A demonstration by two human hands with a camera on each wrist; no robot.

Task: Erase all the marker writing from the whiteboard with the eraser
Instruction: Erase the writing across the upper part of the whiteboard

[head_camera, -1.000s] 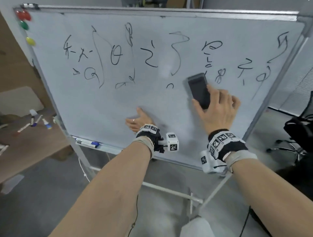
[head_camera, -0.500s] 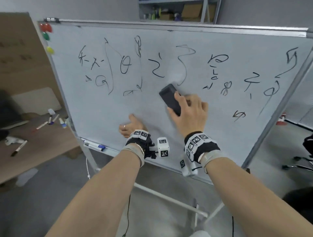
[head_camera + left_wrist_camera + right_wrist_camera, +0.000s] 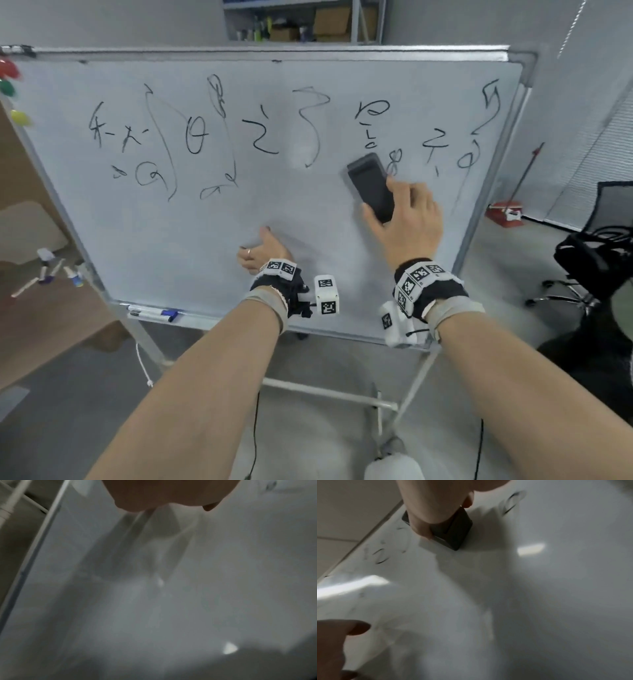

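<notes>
Leftmost, lying on a brown wooden table: loose markers; sitting in the tray under the large white whiteboard on a metal stand: a blue-capped marker. Showing black marker scribbles across the upper half. Pressing flat on the lower board, fingers straight and holding nothing: left hand. Gripping the dark grey rectangular eraser between thumb and curled fingers, flat against the board right of centre, just beside a small squiggle: right hand. Standing at far right: a black office chair
</notes>
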